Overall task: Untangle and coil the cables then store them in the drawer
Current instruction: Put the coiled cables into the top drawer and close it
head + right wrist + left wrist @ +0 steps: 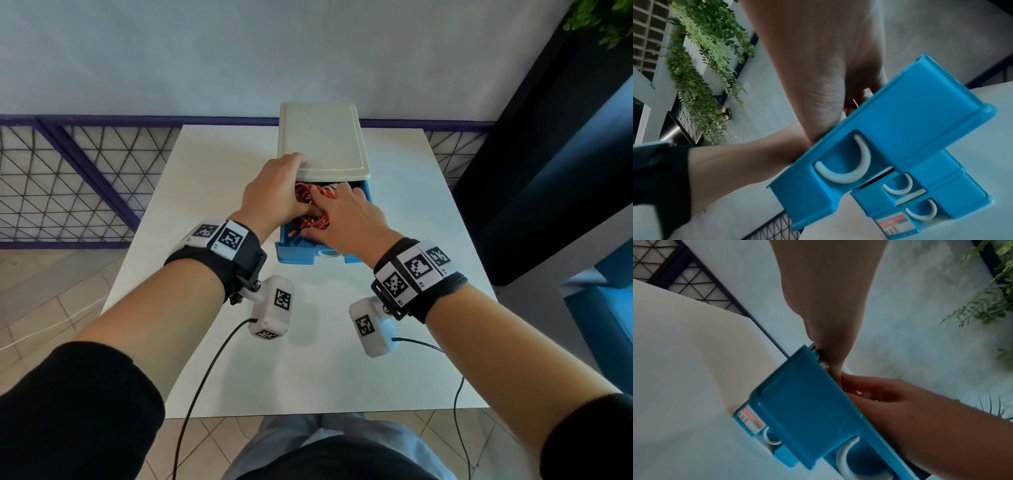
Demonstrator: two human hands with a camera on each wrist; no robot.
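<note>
A small drawer unit with a cream top [325, 137] stands on the white table [212, 178]. Its blue top drawer [294, 255] is pulled out toward me. An orange cable [305, 192] and a white cable [334, 186] lie bunched inside it. My left hand [274, 192] rests its fingers on the front edge of the cream top, with the thumb down on the cables. My right hand [342, 212] presses flat on the cable bundle, fingers fairly straight. Both wrist views look up at the drawer's underside [807, 402] [900, 121], which hides the fingertips.
Two more blue drawers with white handles [898, 186] sit closed below the top one. A purple wire-mesh railing [85, 178] runs behind the table. A dark pillar [548, 171] and blue furniture [609, 308] stand on the right. Black wrist-camera leads [205, 377] hang over the table's near edge.
</note>
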